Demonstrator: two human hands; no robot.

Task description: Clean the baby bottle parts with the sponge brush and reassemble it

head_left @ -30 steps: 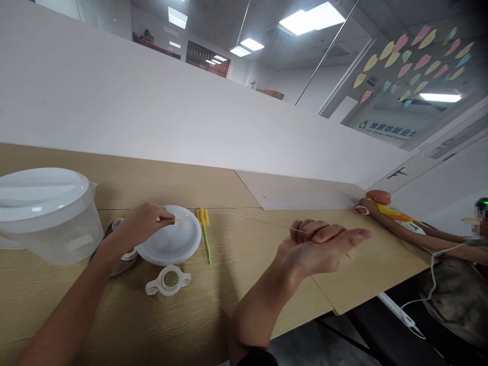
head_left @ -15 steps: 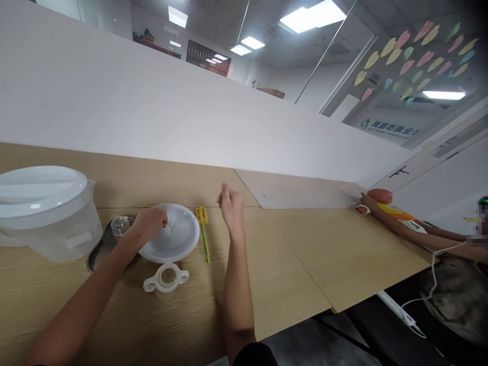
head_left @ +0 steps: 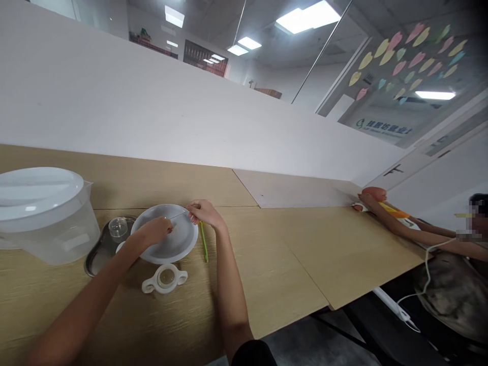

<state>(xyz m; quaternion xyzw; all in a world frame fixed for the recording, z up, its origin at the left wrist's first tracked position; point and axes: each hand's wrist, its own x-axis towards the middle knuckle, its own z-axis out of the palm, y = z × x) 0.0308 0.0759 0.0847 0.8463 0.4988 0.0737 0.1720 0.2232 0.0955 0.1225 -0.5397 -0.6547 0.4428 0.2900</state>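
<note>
Over a white bowl (head_left: 152,255), my left hand (head_left: 154,232) is closed, its fingertips pinched together. Just past the bowl's right rim, my right hand (head_left: 204,212) pinches one end of a thin pale strand (head_left: 178,215). The strand runs across to my left fingertips; whether it is string or a stiff stick I cannot tell. Beneath my right hand lies a brush with a green handle (head_left: 205,243), its yellow head mostly hidden. In front of the bowl sits a small white two-handled cup (head_left: 165,278), seen from above.
A large lidded translucent pitcher (head_left: 57,239) stands at the left. Beside it, a kidney-shaped metal tray (head_left: 99,249) holds a small clear cup (head_left: 118,229). Far right, another person's arms (head_left: 396,223) reach over a baby doll (head_left: 375,193). A white wall (head_left: 152,117) borders the table.
My right hand has moved left to the bowl's rim, covering the yellow brush head. My left hand has shifted slightly right. The strand now stretches between both hands.
</note>
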